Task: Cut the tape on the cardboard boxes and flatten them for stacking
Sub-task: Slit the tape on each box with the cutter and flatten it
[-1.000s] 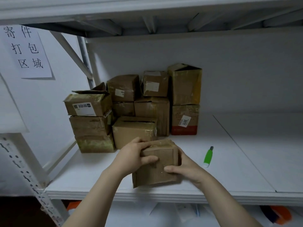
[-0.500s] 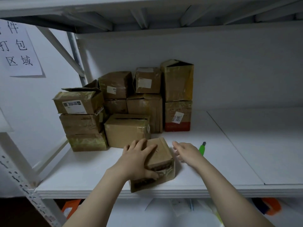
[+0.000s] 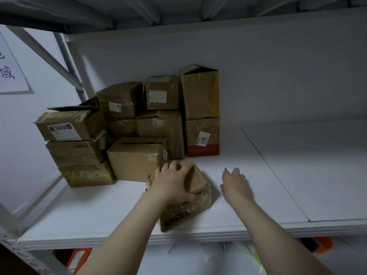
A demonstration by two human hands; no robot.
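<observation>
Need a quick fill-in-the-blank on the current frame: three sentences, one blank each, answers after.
1. The left hand grips the small box near the ___ edge of the shelf.
2. The right hand is to the ___ of that box, not touching it.
3. The white label on the red-banded box reads ___.

Missing words: front; right; 3011.

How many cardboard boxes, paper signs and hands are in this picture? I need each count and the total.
Cardboard boxes: 11, with 10 in the pile and 1 box under the left hand
Paper signs: 1
Hands: 2, counting the right hand
Total: 14
</observation>
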